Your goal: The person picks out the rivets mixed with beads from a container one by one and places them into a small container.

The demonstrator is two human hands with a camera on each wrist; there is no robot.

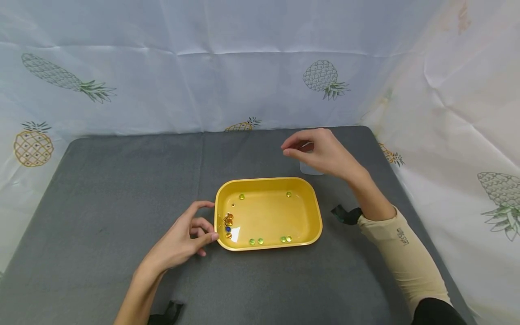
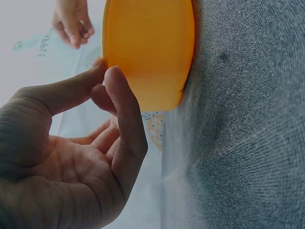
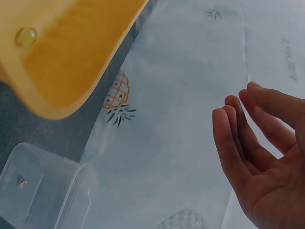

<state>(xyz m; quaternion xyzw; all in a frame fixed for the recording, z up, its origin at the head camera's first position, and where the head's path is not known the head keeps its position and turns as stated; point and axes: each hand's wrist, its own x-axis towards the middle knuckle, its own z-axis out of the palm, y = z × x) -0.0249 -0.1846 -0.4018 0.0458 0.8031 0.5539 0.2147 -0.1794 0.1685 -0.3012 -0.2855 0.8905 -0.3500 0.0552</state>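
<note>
A yellow tray (image 1: 268,179) holds several green glass beads (image 1: 260,241), some scattered and some along its near side. Amber beads (image 1: 229,216) cluster at its left end with a dark blue bead (image 1: 228,229) beside them. My left hand (image 1: 180,241) touches the tray's left rim with bent, relaxed fingers, thumb at the near corner and index finger farther back. Beyond the tray's far right corner, my right hand (image 1: 321,151) hovers over a clear plastic container (image 3: 43,191), partly hiding it in the head view. Its fingers are gently bent, with nothing showing between them.
Grey cloth (image 1: 122,189) covers the tabletop. A white sheet with pineapple prints (image 1: 252,90) hangs along the back and the right side. Inside the clear container lies a small shiny piece (image 3: 21,181). Dark straps (image 1: 346,215) hang at both wrists.
</note>
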